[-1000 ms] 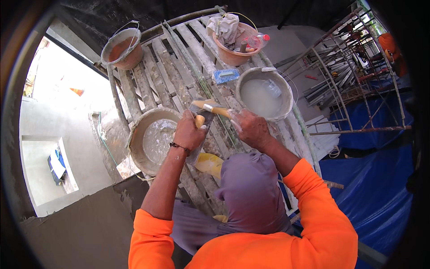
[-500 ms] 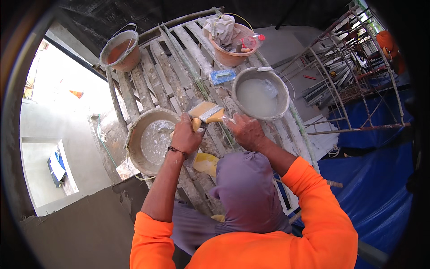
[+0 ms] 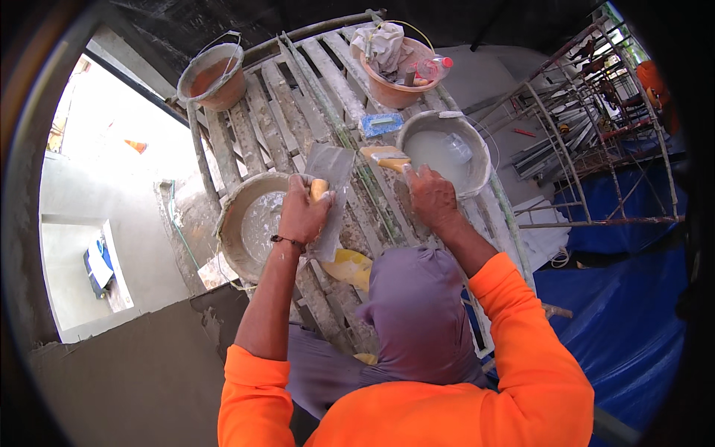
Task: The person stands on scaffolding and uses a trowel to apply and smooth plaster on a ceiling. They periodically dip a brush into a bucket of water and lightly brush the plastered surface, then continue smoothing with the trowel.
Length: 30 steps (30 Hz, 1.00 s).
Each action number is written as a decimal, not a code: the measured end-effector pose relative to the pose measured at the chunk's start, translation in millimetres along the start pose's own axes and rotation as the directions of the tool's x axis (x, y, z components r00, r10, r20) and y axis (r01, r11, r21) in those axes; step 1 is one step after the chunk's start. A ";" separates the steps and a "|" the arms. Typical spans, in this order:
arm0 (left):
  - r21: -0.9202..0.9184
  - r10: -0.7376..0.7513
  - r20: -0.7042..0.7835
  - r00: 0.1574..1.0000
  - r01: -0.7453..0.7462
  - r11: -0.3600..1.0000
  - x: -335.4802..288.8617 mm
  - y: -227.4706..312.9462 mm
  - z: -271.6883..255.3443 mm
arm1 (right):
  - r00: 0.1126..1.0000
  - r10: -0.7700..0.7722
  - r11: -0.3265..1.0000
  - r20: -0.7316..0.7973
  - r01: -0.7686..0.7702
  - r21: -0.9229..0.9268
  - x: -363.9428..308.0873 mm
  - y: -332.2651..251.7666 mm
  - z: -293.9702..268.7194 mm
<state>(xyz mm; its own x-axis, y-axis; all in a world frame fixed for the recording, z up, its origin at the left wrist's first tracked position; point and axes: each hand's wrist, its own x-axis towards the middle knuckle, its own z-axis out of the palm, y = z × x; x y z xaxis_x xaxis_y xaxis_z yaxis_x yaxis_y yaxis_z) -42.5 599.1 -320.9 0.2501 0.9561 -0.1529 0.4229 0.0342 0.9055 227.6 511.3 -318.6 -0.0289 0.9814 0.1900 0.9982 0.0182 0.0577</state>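
My left hand is closed round the wooden handle of a plastering trowel. Its flat grey metal blade lies bare and tilted beside the rim of a tub with wet grey-white residue inside. Farther right, my right hand grips a wide brush by its wooden end, fingers pinched on it. The brush points left, away from the trowel by a small gap. Just beyond my right hand stands a bucket of cloudy water with a clear plastic piece floating in it.
Slatted scaffold boards carry everything. At the back stand an orange-stained bucket and a pinkish basin with a rag and bottle. A blue float lies between. My bent knee is close; scaffold frames rise at right.
The trowel and brush have come apart: the brush has moved right and up toward the water bucket. The trowel's blade has turned into view.
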 end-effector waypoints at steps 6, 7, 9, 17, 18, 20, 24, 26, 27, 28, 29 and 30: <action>-0.766 -0.306 -0.118 0.945 0.110 0.634 26.1 -9.8 -13.8 | 0.988 -0.094 0.970 -0.125 0.119 0.210 -14.1 -4.0 -41.5; -0.800 -0.331 -0.156 0.931 0.077 0.595 30.9 -9.7 -13.6 | 0.980 -0.154 0.970 -0.127 0.174 0.167 -12.6 -6.9 -47.3; -0.860 -0.353 -0.188 0.916 0.020 0.509 39.7 -7.8 -9.2 | 0.946 -0.287 0.952 -0.148 0.299 0.068 -8.3 -14.4 -53.1; -0.895 -0.409 -0.422 0.809 -0.301 0.330 55.9 9.1 -13.5 | 0.906 -0.423 0.905 -0.027 0.423 0.038 -27.4 -7.7 -35.7; -0.903 -0.408 -0.417 0.812 -0.316 0.292 53.0 11.2 -22.5 | 0.936 -0.352 0.935 0.013 0.351 0.045 -37.3 1.0 -34.3; -0.876 -0.275 -0.419 0.865 -0.306 0.372 40.3 15.4 -38.5 | 0.992 -0.124 0.986 0.004 0.123 0.113 -48.0 22.6 -28.2; -0.788 -0.234 -0.467 0.852 -0.282 0.547 6.5 27.8 -44.5 | 0.918 0.380 0.885 0.115 -0.397 0.243 -35.6 78.3 9.1; -0.806 -0.238 -0.427 0.872 -0.247 0.538 -9.0 32.2 -44.4 | 0.858 0.442 0.825 0.261 -0.503 0.259 -11.6 108.8 43.3; -0.818 -0.230 -0.411 0.882 -0.246 0.521 -18.6 32.0 -46.5 | 0.809 0.491 0.733 0.324 -0.585 0.348 -1.5 121.6 60.6; -0.831 -0.220 -0.393 0.893 -0.242 0.501 -30.6 30.0 -48.5 | 0.750 0.531 0.621 0.394 -0.661 0.421 6.3 131.5 77.0; -0.843 -0.212 -0.374 0.903 -0.236 0.483 -43.5 26.7 -50.5 | 0.651 0.583 0.487 0.486 -0.759 0.432 9.4 138.6 90.5; -0.848 -0.211 -0.377 0.902 -0.244 0.471 -56.6 22.5 -54.3 | 0.658 0.606 0.446 0.448 -0.747 0.493 8.4 143.0 99.9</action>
<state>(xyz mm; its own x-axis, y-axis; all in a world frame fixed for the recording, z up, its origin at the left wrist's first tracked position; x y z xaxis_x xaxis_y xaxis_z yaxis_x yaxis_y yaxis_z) -94.5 561.6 -270.4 -0.1916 0.9649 -0.1797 -0.6004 0.0296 0.7992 375.4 541.3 -406.7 0.6093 0.7422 -0.2792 0.4931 -0.6304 -0.5995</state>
